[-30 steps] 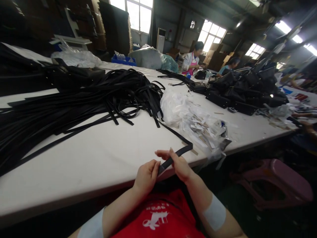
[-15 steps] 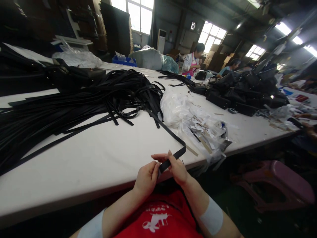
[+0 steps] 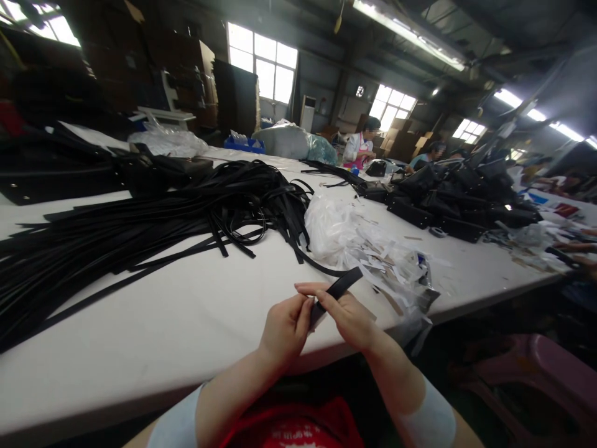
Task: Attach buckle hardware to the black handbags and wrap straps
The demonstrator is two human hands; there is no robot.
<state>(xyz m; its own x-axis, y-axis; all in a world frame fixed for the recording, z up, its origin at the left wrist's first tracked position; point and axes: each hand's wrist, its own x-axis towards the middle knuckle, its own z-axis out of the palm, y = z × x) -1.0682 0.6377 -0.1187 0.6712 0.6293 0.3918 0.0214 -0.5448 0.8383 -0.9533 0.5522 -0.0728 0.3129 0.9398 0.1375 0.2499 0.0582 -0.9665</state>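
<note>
Near the front edge of the white table (image 3: 186, 323), my left hand (image 3: 286, 323) pinches the end of a black strap (image 3: 344, 283). My right hand (image 3: 347, 314) is closed on the same strap just beside it, with the strap passing between thumb and fingers. From my hands the strap bends back and runs left toward a big pile of black straps (image 3: 153, 218). Something pale shows under the strap end between my hands, too small to make out.
Right of the pile lies a clear plastic bag (image 3: 326, 227) with paper scraps (image 3: 385, 258). Black bags (image 3: 448, 193) are heaped farther right. A pink stool (image 3: 536, 373) stands at lower right. A person (image 3: 358, 146) works at the far side.
The view has tilted up. Both hands have shifted slightly right in view, still holding the strap. The strap's bend near my right hand now points up more, and its length behind sags in a curve.
</note>
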